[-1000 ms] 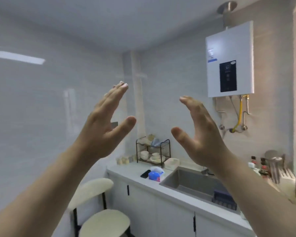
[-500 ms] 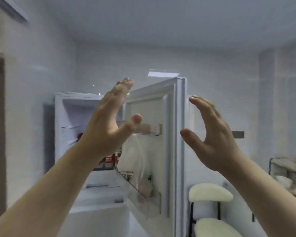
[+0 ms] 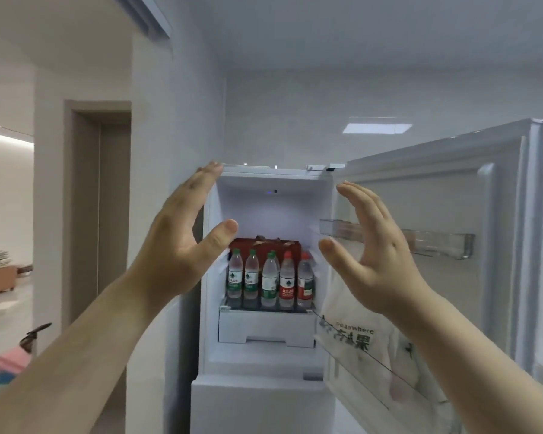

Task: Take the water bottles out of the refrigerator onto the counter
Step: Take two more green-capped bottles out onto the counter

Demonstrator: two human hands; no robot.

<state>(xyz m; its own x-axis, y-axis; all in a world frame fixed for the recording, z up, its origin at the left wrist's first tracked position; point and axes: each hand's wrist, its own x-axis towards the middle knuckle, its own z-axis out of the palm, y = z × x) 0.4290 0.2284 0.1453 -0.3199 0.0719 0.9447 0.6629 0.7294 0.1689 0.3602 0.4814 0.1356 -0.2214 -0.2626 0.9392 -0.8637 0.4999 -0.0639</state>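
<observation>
The white refrigerator stands ahead with its upper door swung open to the right. On a shelf inside, several water bottles stand upright in a row: green-capped ones on the left, red-capped ones on the right. Behind them lies a red box. My left hand and my right hand are raised in front of the open compartment, palms facing each other, fingers apart, holding nothing. Neither hand touches a bottle.
A white plastic bag with green print sits in the lower door bin. An empty clear door bin is higher up. A white drawer lies under the bottle shelf. A doorway opens at the left.
My view has swung left from the sink counter to face the open refrigerator. Both hands stayed raised and open in front of me.
</observation>
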